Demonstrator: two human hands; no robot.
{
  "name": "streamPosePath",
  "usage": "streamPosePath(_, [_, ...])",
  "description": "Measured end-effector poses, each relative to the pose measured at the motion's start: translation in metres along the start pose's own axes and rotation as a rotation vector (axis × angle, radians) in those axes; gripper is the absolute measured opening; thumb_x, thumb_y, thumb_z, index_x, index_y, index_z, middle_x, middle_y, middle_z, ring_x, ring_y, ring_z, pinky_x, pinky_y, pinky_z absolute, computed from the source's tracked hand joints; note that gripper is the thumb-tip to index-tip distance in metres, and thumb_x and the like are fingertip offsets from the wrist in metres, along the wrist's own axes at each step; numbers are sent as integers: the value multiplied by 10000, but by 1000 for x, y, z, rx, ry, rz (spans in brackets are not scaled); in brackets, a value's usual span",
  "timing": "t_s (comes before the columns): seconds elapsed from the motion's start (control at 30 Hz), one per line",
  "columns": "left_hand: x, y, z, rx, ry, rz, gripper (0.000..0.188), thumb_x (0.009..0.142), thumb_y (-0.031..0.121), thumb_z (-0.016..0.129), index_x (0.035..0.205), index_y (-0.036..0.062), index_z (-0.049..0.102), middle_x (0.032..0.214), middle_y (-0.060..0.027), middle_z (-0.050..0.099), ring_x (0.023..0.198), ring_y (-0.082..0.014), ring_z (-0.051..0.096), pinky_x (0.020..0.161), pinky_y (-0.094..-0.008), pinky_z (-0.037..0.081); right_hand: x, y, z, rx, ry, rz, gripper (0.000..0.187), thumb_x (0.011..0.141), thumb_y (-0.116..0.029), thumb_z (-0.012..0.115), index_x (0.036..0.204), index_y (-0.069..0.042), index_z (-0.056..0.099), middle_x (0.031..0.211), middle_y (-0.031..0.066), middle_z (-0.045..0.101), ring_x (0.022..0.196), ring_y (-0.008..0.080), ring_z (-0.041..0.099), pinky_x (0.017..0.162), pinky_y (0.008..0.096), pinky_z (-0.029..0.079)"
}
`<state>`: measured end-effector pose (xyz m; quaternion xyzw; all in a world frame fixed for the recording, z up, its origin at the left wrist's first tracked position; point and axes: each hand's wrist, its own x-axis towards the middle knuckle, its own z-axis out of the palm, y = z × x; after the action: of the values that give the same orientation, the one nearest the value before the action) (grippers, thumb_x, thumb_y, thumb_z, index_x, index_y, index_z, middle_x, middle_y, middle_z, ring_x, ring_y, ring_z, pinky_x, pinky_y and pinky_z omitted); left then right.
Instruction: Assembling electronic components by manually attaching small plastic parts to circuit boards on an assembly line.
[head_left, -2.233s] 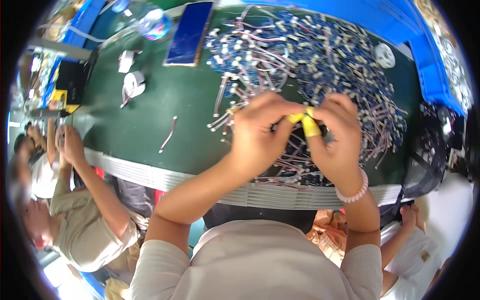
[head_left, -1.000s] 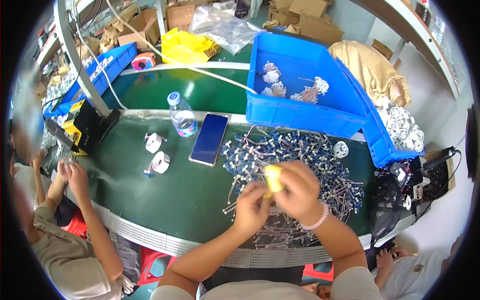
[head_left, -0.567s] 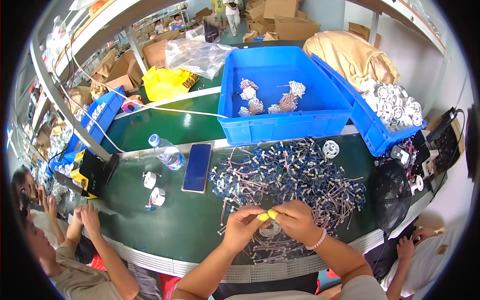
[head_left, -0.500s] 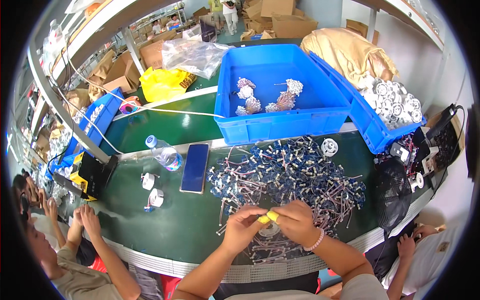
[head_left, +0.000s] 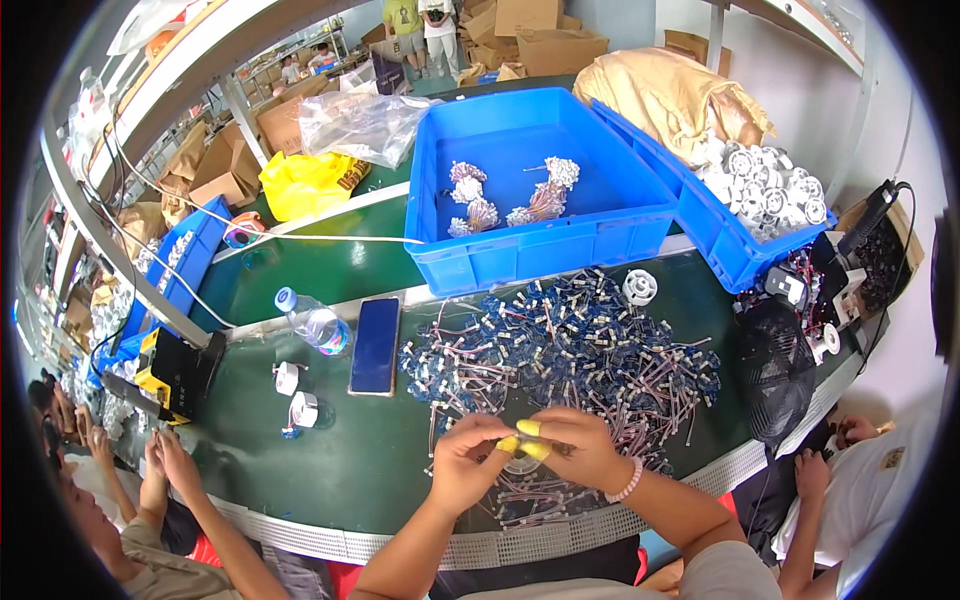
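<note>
Fingers of left hand and right hand nearly met; couldn't tell what, if anything, they gripped. White round part showed beneath, wired-board pile beyond: slack pinch risked losing something there.

On the green workbench, wired blue parts (a broad, tangled heap), a phone, a bottle.

The person wears a pale, off-white shirt with plain short sleeves; the right sleeve ends above the elbow. Around the right wrist goes a bracelet of round, light pink beads. The left grip has a yellow thumb cover, and the right grip has two yellow fingertip covers, smooth and rounded.
</note>
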<state>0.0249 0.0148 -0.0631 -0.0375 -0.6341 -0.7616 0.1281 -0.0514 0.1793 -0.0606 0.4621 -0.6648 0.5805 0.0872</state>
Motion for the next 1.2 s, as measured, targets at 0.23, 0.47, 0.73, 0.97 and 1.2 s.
streamPosePath(0.23, [-2, 3, 4, 285, 56, 26, 246, 761, -88, 618, 987, 0, 663, 974, -86, 568, 846, -134, 609, 718, -215, 518, -3, -8, 2, 49, 5, 269, 163, 780, -7, 669, 941, 3, 642, 770, 63, 580, 586, 113, 528, 505, 233, 414])
streamPosePath(0.47, [1, -6, 4, 147, 47, -19, 315, 778, -172, 533, 1025, -12, 644, 999, -95, 571, 945, -172, 606, 828, -252, 506, -8, 6, 1, 29, -65, 348, 152, 761, -25, 642, 904, -2, 599, 770, 88, 582, 650, 197, 605, 566, 265, 462])
streamPosePath(0.73, [-2, -5, 1, 209, 84, -89, 268, 780, -139, 581, 995, -4, 669, 959, -99, 652, 849, -136, 630, 759, -239, 512, -11, 8, 4, -4, -84, 263, 168, 779, -5, 649, 931, 23, 583, 810, 82, 582, 662, 122, 587, 542, 227, 454])
streamPosePath(0.97, [0, 2, 0, 250, 51, -46, 239, 793, -126, 581, 961, 11, 683, 948, -91, 650, 842, -138, 627, 732, -225, 504, -5, 1, 3, -32, -119, 237, 143, 772, -20, 649, 900, -7, 588, 754, 76, 565, 595, 151, 569, 509, 261, 435])
streamPosePath(1.2, [2, 10, -9, 256, -56, -87, 275, 767, -151, 574, 946, 23, 689, 931, -80, 629, 831, -132, 609, 701, -218, 493, 1, -4, -3, -210, -203, 119, 144, 703, -53, 668, 825, -62, 592, 711, 42, 561, 566, 225, 570, 479, 316, 430])
